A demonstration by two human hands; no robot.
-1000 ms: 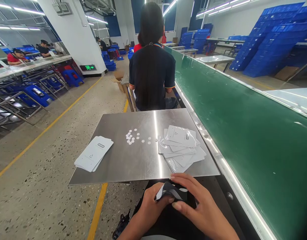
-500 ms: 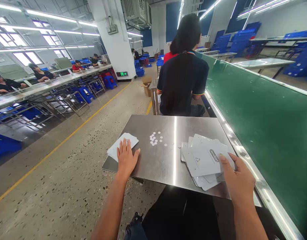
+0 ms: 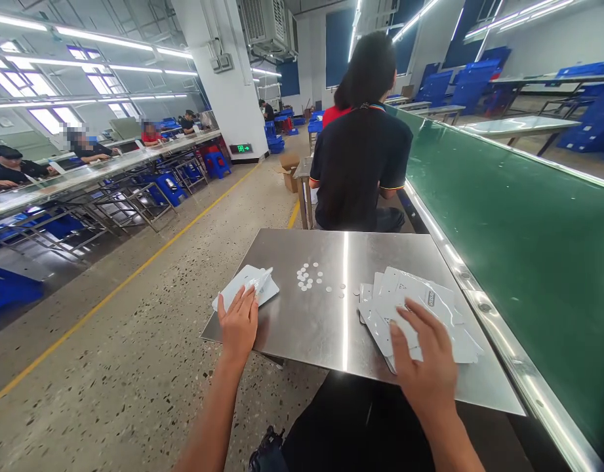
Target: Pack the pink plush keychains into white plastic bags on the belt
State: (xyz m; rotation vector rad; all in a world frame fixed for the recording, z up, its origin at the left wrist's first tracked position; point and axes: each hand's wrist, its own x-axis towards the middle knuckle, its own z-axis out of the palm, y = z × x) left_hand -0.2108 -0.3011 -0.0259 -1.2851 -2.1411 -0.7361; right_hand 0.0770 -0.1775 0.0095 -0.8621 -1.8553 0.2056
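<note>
On the metal table [image 3: 306, 328] lie two piles of flat white printed pieces, some with a glossy clear surface. My left hand [image 3: 239, 321] rests with extended fingers on the left pile [image 3: 268, 288]; a thin, shiny fold stands up beside its fingertips. My right hand [image 3: 427, 354] is over the right pile [image 3: 393, 288], thumb and fingers apart, with nothing held between them. Its fingers cover part of the top pieces, and I cannot tell whether they touch. Between the piles several small white round discs [image 3: 304, 278] lie scattered.
A green conveyor belt [image 3: 518, 216] with a metal rail runs along the right. Ahead, a person in a dark shirt [image 3: 361, 164] sits facing away. A cardboard box [image 3: 289, 172] stands on the floor. Other people sit at a long bench [image 3: 109, 167] on the left.
My right hand has let go of the top white piece and moved left over the pile. My left hand has shifted slightly left and down, and a shiny fold now stands up there.
</note>
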